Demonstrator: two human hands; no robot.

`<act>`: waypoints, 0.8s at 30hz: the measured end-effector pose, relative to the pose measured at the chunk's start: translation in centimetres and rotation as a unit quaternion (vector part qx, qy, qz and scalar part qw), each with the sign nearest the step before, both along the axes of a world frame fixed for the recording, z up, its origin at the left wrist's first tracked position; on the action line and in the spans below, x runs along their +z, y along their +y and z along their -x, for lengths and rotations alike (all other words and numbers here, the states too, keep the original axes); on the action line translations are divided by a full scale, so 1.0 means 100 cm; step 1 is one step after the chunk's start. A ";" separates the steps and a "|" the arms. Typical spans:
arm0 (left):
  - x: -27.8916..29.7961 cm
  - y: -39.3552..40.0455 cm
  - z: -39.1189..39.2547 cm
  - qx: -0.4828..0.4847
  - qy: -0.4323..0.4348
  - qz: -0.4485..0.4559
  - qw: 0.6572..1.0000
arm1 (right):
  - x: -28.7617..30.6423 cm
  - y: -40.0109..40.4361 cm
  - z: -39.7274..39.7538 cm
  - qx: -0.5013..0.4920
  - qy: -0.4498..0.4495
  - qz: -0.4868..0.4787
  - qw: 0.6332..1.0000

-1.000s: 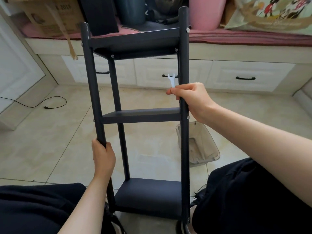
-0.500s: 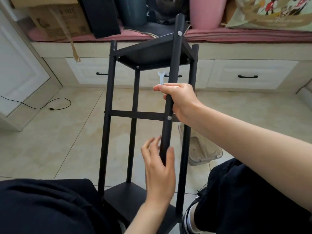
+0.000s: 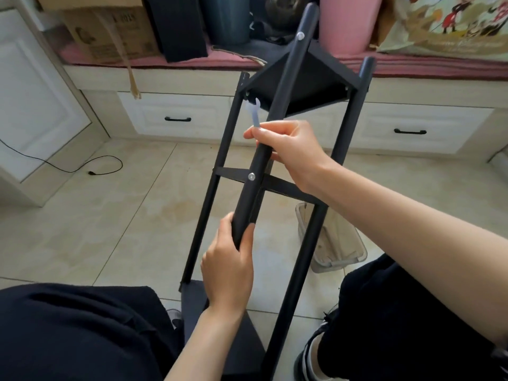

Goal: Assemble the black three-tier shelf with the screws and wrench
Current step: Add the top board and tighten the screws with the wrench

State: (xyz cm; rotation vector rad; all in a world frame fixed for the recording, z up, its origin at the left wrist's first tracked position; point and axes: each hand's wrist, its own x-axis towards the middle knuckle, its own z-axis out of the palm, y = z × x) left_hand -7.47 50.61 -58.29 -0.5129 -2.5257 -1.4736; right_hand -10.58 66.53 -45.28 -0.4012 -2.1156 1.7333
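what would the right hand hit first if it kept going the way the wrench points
Probably the underside of the shelf's top tier: the right hand aims the small white wrench up toward that tier's near-left corner. Depth is unclear; it may already be touching.

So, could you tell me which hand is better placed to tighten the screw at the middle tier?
Probably the right hand: it already pinches the white wrench just above the screw, while the left hand grips the post lower down, steadying it.
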 end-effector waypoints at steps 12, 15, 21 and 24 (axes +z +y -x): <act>-0.006 -0.007 0.010 -0.019 -0.013 -0.029 0.999 | 0.007 -0.001 0.007 0.075 -0.014 -0.076 0.994; -0.007 -0.012 0.013 -0.010 -0.015 -0.044 0.999 | 0.008 -0.004 0.008 0.086 -0.024 -0.074 0.993; -0.007 -0.011 0.015 -0.019 -0.015 -0.062 0.998 | 0.006 -0.008 -0.008 0.047 -0.061 -0.172 0.982; -0.006 -0.014 0.020 -0.015 -0.013 -0.065 0.998 | -0.007 -0.010 -0.024 0.011 -0.050 -0.211 0.976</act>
